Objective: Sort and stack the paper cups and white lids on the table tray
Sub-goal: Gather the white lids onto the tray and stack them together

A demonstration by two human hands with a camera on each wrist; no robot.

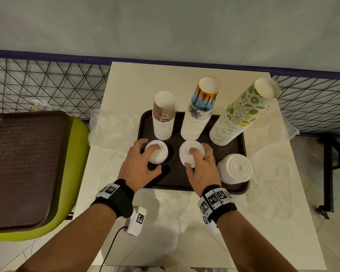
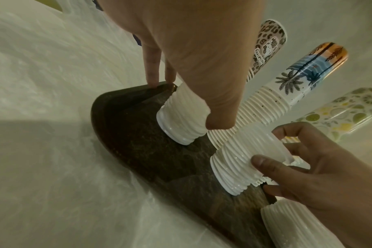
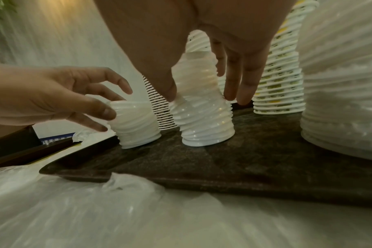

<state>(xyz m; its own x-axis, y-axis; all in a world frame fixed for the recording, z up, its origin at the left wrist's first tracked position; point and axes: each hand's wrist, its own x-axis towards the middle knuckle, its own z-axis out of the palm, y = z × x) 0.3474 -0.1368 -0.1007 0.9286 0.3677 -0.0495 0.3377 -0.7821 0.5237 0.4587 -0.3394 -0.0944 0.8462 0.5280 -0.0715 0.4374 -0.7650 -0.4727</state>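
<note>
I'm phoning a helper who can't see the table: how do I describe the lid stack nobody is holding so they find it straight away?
Start at the dark brown tray on the cream table. Three tall cup stacks line its far side; three white lid stacks line its near side. The untouched lid stack is in the near right corner, right of the right hand, below the lime-print cups: the widest of the three.

Head view looks steeply down; both wrist views sit low, close, sharing the tray (image 1: 143, 122).
</note>
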